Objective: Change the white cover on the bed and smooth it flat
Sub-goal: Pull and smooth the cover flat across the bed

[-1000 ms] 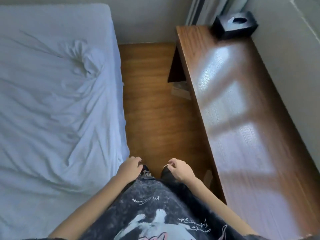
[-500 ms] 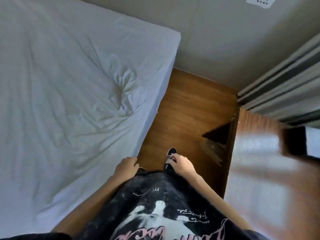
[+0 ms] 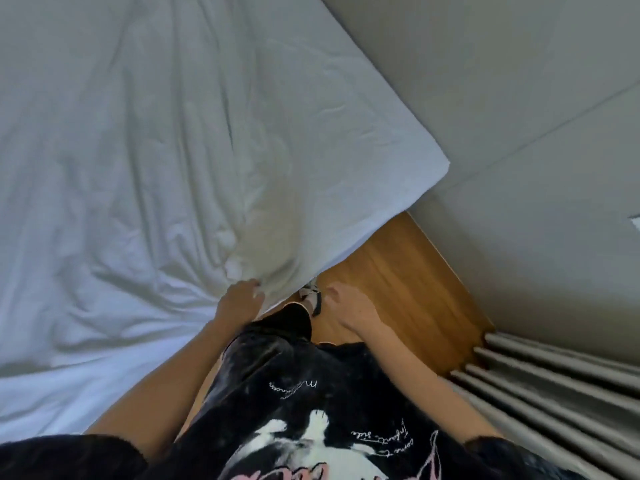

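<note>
Left hand (image 3: 242,299) fingers pinch creased white cover (image 3: 145,140); right hand (image 3: 349,308) fingers loose, released.

- White cover (image 3: 145,161): matt cloth, soft and creased.
- Floor (image 3: 398,285): smooth wood, slight sheen.
- Curtain (image 3: 554,386): grey pleated fabric.
- Wall (image 3: 502,81): flat matt finish.

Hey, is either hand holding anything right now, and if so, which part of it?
The left hand touches the white cover at its bunched side edge; a grip cannot be told. The right hand hangs loose over the wooden floor, holding nothing.
</note>
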Demonstrator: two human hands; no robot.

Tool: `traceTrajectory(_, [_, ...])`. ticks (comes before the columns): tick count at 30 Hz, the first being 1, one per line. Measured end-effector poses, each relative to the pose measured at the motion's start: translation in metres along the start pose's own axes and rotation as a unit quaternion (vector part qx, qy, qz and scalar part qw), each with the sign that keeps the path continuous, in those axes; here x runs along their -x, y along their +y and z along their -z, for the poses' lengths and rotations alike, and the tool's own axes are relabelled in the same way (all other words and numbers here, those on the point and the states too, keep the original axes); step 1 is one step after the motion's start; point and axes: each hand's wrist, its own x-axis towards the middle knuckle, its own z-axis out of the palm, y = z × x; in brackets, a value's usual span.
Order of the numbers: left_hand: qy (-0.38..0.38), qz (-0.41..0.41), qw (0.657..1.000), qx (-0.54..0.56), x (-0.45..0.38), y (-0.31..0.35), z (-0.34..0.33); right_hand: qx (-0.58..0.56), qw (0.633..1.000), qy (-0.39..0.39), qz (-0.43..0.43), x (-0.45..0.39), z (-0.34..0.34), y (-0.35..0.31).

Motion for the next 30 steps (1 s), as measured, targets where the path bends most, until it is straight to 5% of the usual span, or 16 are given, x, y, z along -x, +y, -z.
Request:
traceTrajectory(5, [0.156,0.118,0.974,0.114,-0.107,0.029,0.043,0.077,0.995,-0.06,0.03,-0.074,0.073,0.01])
traceTrajectory(10, [0.073,0.236,0.943,0.225,-0.178,0.04,0.049,0.223,0.96,-0.123,0.112,-0.152,0.124,0.019])
traceTrajectory(14, [0.014,0.292,0.933,0.208,-0.191,0.043,0.021,0.294,0.916,-0.17,0.212,-0.227,0.146,0.016])
traceTrajectory(18, [0.007,0.39,0.889,0.24,-0.197,0.054,-0.001,0.357,0.849,-0.148,0.362,-0.313,0.15,0.004])
traceTrajectory(23, [0.013,0.384,0.897,0.221,-0.216,0.117,-0.036,0.271,0.76,-0.073,0.587,-0.381,0.136,-0.014])
traceTrajectory(26, [0.149,0.379,0.899,0.164,-0.239,0.187,-0.085,0.258,0.692,-0.031,0.673,-0.398,0.117,-0.034])
traceTrajectory(30, [0.226,0.355,0.893,0.161,-0.262,0.261,-0.141,0.361,0.564,-0.068,0.739,-0.435,0.09,-0.053])
